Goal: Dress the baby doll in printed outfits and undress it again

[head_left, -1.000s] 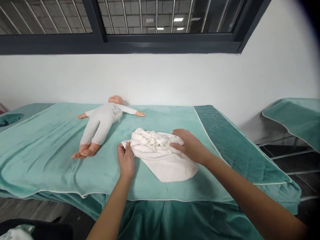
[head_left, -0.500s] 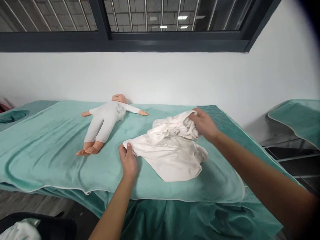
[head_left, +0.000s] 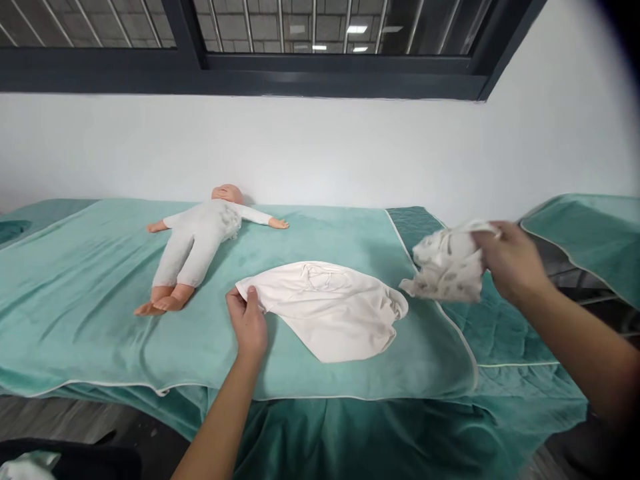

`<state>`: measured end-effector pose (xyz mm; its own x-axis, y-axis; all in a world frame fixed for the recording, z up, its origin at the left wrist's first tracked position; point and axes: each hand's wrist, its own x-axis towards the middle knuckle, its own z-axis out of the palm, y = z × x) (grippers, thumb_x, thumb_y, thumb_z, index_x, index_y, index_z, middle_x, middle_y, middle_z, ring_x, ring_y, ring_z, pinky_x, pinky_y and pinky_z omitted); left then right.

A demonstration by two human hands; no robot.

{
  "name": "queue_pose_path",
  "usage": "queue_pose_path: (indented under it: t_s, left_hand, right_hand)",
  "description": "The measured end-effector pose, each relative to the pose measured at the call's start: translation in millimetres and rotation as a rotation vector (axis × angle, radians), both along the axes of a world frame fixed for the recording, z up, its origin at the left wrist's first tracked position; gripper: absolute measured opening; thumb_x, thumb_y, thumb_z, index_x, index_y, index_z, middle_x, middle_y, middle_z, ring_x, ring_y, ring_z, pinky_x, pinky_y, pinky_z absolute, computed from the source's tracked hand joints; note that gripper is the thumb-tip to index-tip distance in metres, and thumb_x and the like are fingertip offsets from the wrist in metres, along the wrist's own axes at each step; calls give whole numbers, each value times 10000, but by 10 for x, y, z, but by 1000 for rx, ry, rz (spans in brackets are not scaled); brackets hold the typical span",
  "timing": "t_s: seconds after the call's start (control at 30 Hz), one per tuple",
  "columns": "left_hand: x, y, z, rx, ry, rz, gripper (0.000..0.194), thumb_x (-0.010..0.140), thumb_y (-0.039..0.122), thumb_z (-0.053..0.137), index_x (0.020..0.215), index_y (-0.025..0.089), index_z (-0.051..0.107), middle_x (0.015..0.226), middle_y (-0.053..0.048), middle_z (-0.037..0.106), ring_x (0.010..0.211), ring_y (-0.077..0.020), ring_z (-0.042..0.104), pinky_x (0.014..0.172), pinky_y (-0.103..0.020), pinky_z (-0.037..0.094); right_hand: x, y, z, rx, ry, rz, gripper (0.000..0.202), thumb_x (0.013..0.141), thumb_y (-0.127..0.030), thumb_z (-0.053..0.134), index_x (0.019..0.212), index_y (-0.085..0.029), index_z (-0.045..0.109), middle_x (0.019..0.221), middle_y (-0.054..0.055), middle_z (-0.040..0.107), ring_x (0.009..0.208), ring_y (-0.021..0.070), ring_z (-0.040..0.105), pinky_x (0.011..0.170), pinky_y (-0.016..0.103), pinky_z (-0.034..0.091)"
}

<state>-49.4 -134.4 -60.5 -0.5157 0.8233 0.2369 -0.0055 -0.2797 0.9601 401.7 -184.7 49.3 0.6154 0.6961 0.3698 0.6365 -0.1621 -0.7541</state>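
White baby pants (head_left: 330,313) with a drawstring at the waist lie on the green sheet (head_left: 320,233). My left hand (head_left: 247,321) pinches their left corner between thumb and fingers. Off to the right, my right hand (head_left: 513,263) holds up a crumpled white patterned baby garment (head_left: 447,263) over the sheet's right edge; its exact kind is hard to make out in the folds and blur. A baby doll (head_left: 200,233) in a white cloth body lies on its back to the left, arms spread, feet towards me.
A grey-framed barred window (head_left: 300,70) sits in the white wall (head_left: 320,147) behind the bed. Quilted dark green cover (head_left: 505,333) shows at the bed's right end. Another green-covered surface (head_left: 595,233) stands further right. A dark container (head_left: 100,460) with white cloth is at the lower left.
My right hand has lifted the patterned garment off the pants and carried it right. The pants now lie uncovered, with my left hand still on their corner. The view has shifted slightly.
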Motion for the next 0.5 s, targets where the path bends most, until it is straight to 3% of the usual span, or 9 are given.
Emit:
queue_pose_path:
  t_s: [0.07, 0.13, 0.2, 0.3, 0.37, 0.5]
  left_hand:
    - [-2, 3, -4, -19, 32, 4, 254, 891, 417, 615, 1019, 208, 547, 957, 10, 582, 892, -124, 554, 811, -260, 423]
    - [-4, 8, -8, -32, 68, 9, 251, 893, 417, 609, 1012, 206, 544, 946, 14, 574, 884, -123, 549, 810, -263, 421]
    - [-5, 10, -11, -36, 95, 10, 258, 894, 426, 605, 1008, 204, 540, 942, 17, 567, 878, -122, 542, 801, -262, 419]
    - [2, 8, -2, -53, 121, 2, 258, 896, 431, 598, 998, 202, 533, 915, 23, 553, 840, -117, 530, 762, -256, 416]
    - [9, 4, 13, -70, 134, 9, 247, 897, 422, 598, 986, 202, 529, 897, 27, 547, 819, -115, 525, 747, -256, 413]
    - [26, -3, 55, -87, 163, 44, 234, 888, 400, 612, 978, 200, 530, 886, 25, 559, 813, -119, 529, 744, -262, 413]
  right_hand:
    - [130, -85, -387, -299, -101, 76, 402, 862, -413, 540, 1180, -174, 599, 1011, 138, 636, 896, 257, 624, 827, 399, 474]
    - [200, -135, -717, -281, -292, 115, 463, 854, -428, 566, 1231, -159, 573, 1292, 213, 524, 1214, 317, 516, 1036, 413, 389]
    - [197, -151, -925, -226, -400, 230, 584, 847, -462, 578, 1329, -145, 483, 1430, 237, 420, 1369, 343, 375, 1133, 442, 298]
    - [57, -146, -1018, -230, -429, 516, 820, 819, -541, 614, 1455, -131, 300, 1485, 239, 377, 1400, 361, 348, 1140, 497, 309]
    - [-88, -142, -1009, -236, -467, 622, 865, 808, -557, 640, 1485, -171, 265, 1495, 203, 388, 1390, 357, 371, 1120, 511, 346]
    - [-275, -143, -987, -163, -506, 536, 522, 921, -420, 531, 1406, -254, 437, 1407, 122, 516, 1301, 307, 489, 1065, 479, 414]
